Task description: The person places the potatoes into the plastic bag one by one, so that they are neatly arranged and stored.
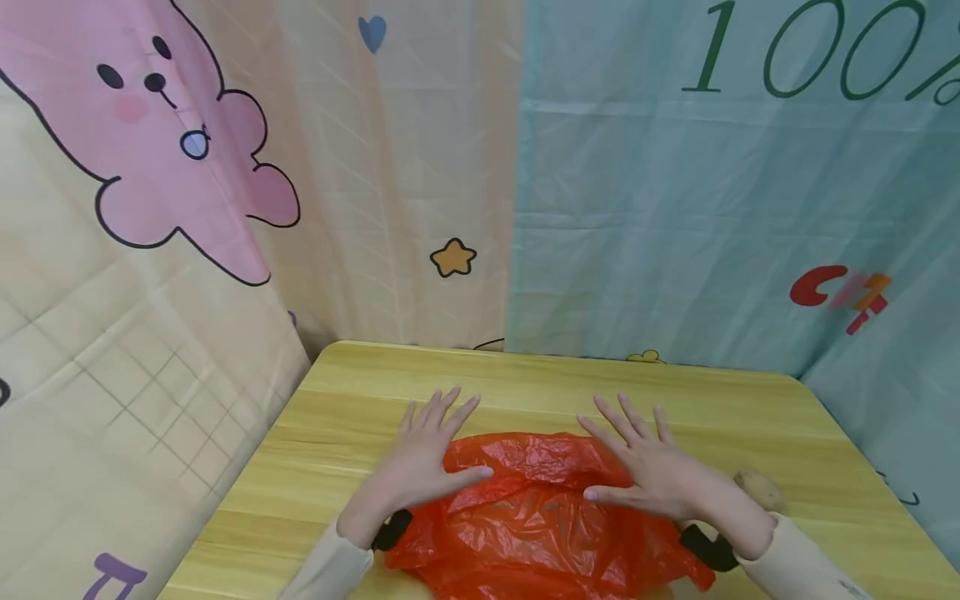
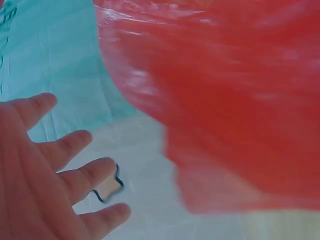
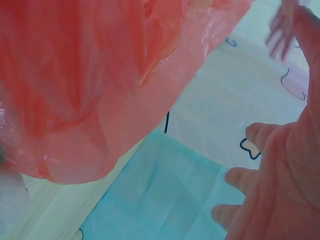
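A crumpled red plastic bag [image 1: 540, 533] lies on the table in front of me in the head view. My left hand [image 1: 423, 462] is spread at the bag's left side, its thumb overlapping the red film. On the opposite side my right hand [image 1: 656, 471] has its fingers fanned out, thumb over the bag's edge. Neither hand grips anything. In the left wrist view straight, parted fingers [image 2: 82, 180] stand apart from the bag [image 2: 225, 100]. The right wrist view likewise shows a gap between the bag [image 3: 90, 90] and the right hand [image 3: 280, 185]. What the bag contains is hidden.
A round tan object [image 1: 759, 490], like a potato, sits on the wooden table [image 1: 360, 375] behind my right wrist, partly covered by it. Printed curtains [image 1: 405, 167] hang behind the table and along both sides. Black straps [image 1: 708, 547] circle my wrists.
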Action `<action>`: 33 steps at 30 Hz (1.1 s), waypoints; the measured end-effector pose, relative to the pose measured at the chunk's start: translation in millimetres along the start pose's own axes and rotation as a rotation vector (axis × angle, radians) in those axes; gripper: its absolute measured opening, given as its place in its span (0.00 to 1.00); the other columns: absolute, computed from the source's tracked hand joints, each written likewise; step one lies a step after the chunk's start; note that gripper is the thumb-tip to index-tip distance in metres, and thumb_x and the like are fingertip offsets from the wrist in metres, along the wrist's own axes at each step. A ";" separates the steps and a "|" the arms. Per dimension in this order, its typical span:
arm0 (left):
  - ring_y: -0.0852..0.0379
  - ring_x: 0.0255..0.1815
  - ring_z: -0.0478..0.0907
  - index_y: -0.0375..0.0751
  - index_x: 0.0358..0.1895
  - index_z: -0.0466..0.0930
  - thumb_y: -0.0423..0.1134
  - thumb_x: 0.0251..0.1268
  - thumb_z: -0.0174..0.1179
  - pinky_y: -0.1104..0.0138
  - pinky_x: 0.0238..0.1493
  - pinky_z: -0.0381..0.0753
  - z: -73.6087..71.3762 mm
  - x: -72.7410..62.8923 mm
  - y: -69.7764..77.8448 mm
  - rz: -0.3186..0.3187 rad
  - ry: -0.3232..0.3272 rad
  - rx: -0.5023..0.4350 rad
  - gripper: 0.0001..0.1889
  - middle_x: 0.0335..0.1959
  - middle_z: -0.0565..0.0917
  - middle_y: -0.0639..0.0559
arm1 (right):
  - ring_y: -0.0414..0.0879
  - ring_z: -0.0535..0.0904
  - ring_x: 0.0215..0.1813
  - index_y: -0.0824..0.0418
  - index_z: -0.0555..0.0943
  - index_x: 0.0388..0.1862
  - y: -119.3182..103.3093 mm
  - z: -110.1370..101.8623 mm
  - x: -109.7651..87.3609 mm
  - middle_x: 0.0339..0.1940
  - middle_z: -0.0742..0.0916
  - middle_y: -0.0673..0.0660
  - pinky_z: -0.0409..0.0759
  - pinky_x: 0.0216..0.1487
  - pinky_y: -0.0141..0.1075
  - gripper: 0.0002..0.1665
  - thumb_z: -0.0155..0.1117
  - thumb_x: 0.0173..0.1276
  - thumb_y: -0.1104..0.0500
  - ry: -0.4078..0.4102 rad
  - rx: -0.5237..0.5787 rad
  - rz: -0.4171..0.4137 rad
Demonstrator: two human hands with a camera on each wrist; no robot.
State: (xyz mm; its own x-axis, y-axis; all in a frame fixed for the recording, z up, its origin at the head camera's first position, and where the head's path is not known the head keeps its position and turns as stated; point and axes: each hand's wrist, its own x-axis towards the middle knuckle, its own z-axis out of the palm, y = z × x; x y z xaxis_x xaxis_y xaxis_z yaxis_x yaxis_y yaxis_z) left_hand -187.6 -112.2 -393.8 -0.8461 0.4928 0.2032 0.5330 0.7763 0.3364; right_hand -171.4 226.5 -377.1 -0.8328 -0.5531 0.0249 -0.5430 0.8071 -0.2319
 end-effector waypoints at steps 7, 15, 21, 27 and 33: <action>0.42 0.64 0.63 0.52 0.72 0.59 0.71 0.51 0.58 0.44 0.60 0.62 13.8 -28.7 -17.2 -0.232 0.092 -0.107 0.47 0.67 0.66 0.46 | 0.66 0.46 0.73 0.50 0.56 0.75 11.7 -7.4 -9.2 0.75 0.56 0.61 0.47 0.63 0.66 0.49 0.53 0.62 0.29 0.028 0.091 0.009; 0.48 0.51 0.72 0.49 0.68 0.64 0.68 0.47 0.64 0.47 0.47 0.75 34.7 -43.6 -27.7 -0.417 0.058 -0.179 0.45 0.55 0.73 0.47 | 0.68 0.60 0.67 0.56 0.60 0.73 30.4 -12.4 -23.4 0.71 0.63 0.66 0.65 0.56 0.63 0.47 0.53 0.64 0.30 0.010 0.144 0.113; 0.54 0.40 0.70 0.48 0.64 0.67 0.67 0.44 0.67 0.56 0.37 0.75 44.8 -48.7 -31.9 -0.475 0.054 -0.229 0.44 0.43 0.73 0.53 | 0.66 0.63 0.65 0.57 0.62 0.72 40.6 -12.8 -34.0 0.68 0.67 0.66 0.68 0.54 0.63 0.42 0.53 0.68 0.35 0.063 0.209 0.153; 0.52 0.41 0.72 0.48 0.60 0.69 0.66 0.43 0.68 0.53 0.38 0.76 48.5 -49.3 -32.4 -0.503 0.070 -0.281 0.41 0.44 0.75 0.51 | 0.65 0.65 0.64 0.61 0.63 0.70 47.7 -15.8 -41.4 0.65 0.71 0.65 0.68 0.54 0.62 0.38 0.54 0.70 0.40 0.124 0.274 0.176; 0.51 0.41 0.75 0.49 0.60 0.70 0.65 0.43 0.69 0.50 0.40 0.78 53.3 -52.3 -34.0 -0.546 0.057 -0.354 0.40 0.46 0.78 0.49 | 0.66 0.66 0.63 0.65 0.64 0.69 61.8 -11.6 -46.3 0.64 0.72 0.67 0.67 0.53 0.63 0.36 0.54 0.71 0.44 0.160 0.311 0.194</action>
State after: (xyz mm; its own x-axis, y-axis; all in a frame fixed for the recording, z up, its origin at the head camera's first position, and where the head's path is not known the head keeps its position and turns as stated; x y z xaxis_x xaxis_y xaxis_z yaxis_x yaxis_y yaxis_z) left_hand -161.0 -143.4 -464.9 -0.9987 0.0352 -0.0370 0.0003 0.7281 0.6855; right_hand -167.6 304.4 -381.3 -0.9362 -0.3378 0.0974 -0.3360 0.7784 -0.5303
